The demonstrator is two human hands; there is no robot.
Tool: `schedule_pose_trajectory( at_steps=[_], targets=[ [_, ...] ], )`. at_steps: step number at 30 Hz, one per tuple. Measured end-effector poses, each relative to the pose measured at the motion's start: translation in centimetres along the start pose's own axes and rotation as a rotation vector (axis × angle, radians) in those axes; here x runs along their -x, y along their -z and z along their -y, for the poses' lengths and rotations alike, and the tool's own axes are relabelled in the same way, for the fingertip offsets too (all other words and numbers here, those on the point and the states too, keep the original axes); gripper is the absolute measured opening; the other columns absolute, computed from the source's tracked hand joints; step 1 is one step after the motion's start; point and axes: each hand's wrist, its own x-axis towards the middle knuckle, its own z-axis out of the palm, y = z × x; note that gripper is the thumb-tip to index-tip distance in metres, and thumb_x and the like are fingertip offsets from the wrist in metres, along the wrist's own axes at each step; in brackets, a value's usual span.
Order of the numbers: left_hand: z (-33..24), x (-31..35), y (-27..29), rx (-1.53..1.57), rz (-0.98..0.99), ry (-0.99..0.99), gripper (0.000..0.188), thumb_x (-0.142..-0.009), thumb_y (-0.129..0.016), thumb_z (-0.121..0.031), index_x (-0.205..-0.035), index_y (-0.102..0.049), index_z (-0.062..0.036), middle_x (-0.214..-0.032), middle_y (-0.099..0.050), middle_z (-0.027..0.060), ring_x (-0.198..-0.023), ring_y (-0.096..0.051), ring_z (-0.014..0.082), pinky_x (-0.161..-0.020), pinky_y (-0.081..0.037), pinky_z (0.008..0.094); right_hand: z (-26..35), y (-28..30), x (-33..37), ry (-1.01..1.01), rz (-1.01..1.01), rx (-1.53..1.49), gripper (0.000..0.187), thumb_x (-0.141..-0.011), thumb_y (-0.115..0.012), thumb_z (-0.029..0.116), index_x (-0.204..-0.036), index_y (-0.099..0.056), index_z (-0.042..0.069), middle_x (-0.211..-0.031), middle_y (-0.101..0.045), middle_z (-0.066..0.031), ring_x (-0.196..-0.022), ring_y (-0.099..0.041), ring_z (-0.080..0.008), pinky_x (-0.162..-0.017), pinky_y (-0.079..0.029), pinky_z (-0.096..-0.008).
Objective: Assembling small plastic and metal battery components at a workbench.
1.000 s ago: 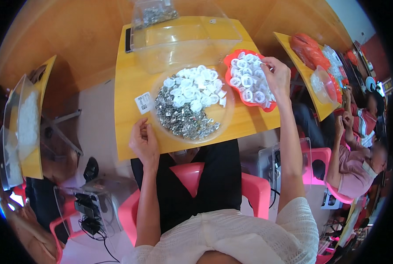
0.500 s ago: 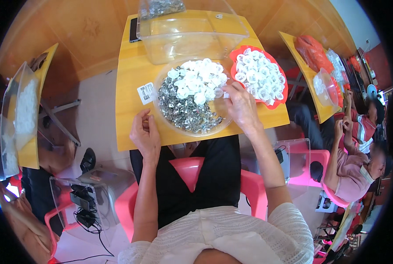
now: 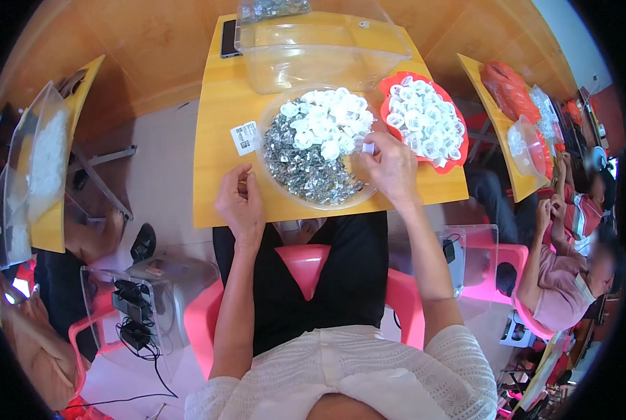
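Observation:
Over the right rim of a round clear bowl [image 3: 271, 183], my right hand [image 3: 394, 168] pinches a small white plastic piece [image 3: 368, 148] between thumb and fingertips. Inside the bowl, a heap of white plastic ring-like pieces [image 3: 330, 119] lies on top of many small shiny metal parts [image 3: 306, 176]. My left hand [image 3: 241, 204] is at the bowl's left side, above the table edge, with its fingers curled in; whatever they hold, if anything, is hidden. Right of the bowl stands a red scalloped dish [image 3: 460, 159] full of similar white round pieces [image 3: 425, 122].
A large clear plastic bin [image 3: 320, 66] stands at the back of the yellow table [image 3: 215, 140], beside a dark phone [image 3: 230, 38]. A white printed label [image 3: 244, 138] lies left of the bowl. Other people sit at tables on both sides, one in a pink shirt [image 3: 561, 297].
The whole view has shifted slightly, with the table now a little farther right. My right hand still pinches the white piece, which shows more clearly; my left hand stays curled beside the bowl.

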Motion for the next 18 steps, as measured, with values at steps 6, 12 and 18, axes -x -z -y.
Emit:
schedule_pose_trajectory(
  at_steps=[6,12,18],
  targets=[
    [-0.1,-0.1,0.0,0.099,0.048,0.069,0.016,-0.082,-0.057,-0.001,-0.098,-0.059,0.0009,-0.075,-0.058,0.0047,-0.055,-0.051,0.0093,-0.049,-0.042,0.0223,0.1,1.4,-0.2,-0.21,0.227,-0.908,0.019,-0.075,-0.067,0.001,-0.093,-0.063,0.002,-0.076,-0.062,-0.0007,-0.062,-0.055,-0.0055,-0.053,-0.042,-0.0202],
    [-4.5,0.5,0.6,0.377,0.002,0.096,0.028,-0.081,-0.053,0.005,-0.109,-0.055,-0.0002,-0.095,-0.056,0.0053,-0.079,-0.053,0.0106,-0.067,-0.045,0.0222,1.7,3.2,0.1,-0.359,0.469,-1.276,0.025,-0.074,-0.068,0.002,-0.098,-0.061,0.001,-0.077,-0.062,-0.0018,-0.058,-0.053,-0.0039,-0.047,-0.039,-0.0158],
    [-9.3,2.3,-1.7,0.565,0.489,0.089,0.039,-0.075,-0.061,0.005,-0.113,-0.057,-0.0015,-0.107,-0.051,0.0078,-0.095,-0.053,0.0148,-0.08,-0.047,0.0264,2.6,3.3,1.1,-0.361,0.47,-1.397,0.023,-0.075,-0.065,0.002,-0.096,-0.055,0.003,-0.076,-0.061,-0.0017,-0.06,-0.054,-0.0041,-0.048,-0.04,-0.0154]
  ],
)
